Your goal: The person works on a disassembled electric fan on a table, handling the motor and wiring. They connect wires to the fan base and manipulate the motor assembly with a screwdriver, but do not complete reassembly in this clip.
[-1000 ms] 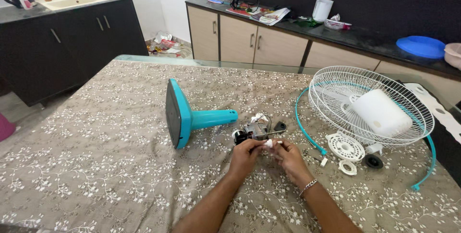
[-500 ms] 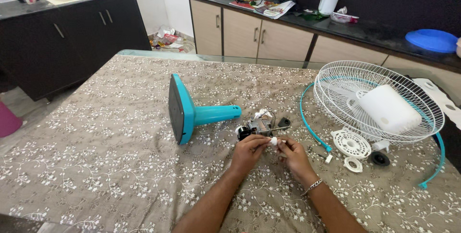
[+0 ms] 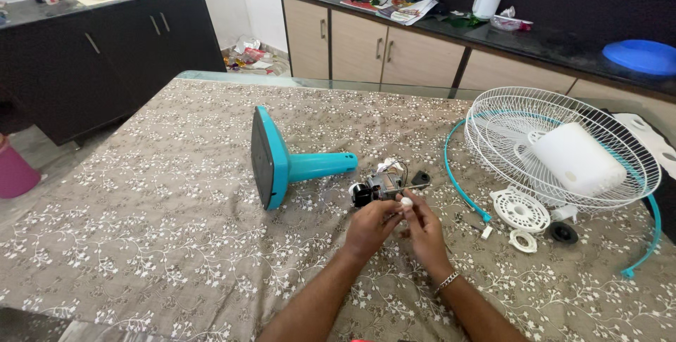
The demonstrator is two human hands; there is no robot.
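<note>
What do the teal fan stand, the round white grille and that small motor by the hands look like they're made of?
Teal fan stand: probably moulded plastic, with an even colour and a smooth, slightly glossy surface. White grille: thin wire spokes, likely coated metal, though plastic can't be ruled out. Motor: looks like bare metal with a grey shine and a projecting shaft, plus dark parts that may be plastic. Both hands pinch a small white piece, seemingly plastic.

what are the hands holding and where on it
Both hands pinch a small white knob by its sides with the fingertips, just in front of the fan motor.
</note>
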